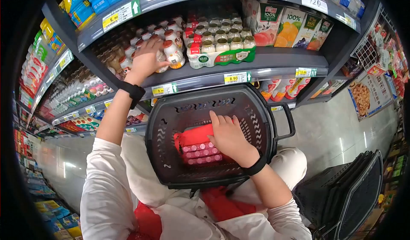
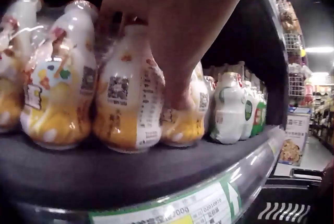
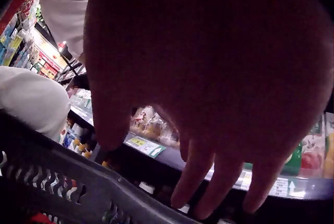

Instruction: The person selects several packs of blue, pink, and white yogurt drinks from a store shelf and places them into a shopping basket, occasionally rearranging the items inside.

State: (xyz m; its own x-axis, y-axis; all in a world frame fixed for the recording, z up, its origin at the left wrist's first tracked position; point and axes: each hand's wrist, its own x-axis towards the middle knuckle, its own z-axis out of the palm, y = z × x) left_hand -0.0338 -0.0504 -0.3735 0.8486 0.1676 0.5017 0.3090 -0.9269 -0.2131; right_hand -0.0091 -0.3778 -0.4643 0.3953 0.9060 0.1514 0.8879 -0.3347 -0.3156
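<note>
My left hand reaches onto the shelf among small white drink bottles with red caps. In the left wrist view, its fingers go over the neck of one yellow-bottomed drink bottle, while the thumb comes down at the front beside it. Clear wrap shines around the neighbouring bottles. The right hand hovers over the black shopping basket, fingers extended and holding nothing. Inside the basket are a red package and a pack of pink-topped bottles, partly covered by this hand.
A pack of glass-look bottles stands right of the left hand, then juice cartons. The shelf edge carries price tags. Stacked black baskets stand at right on the floor. The held-up basket sits close against the shelf, over the person's knees.
</note>
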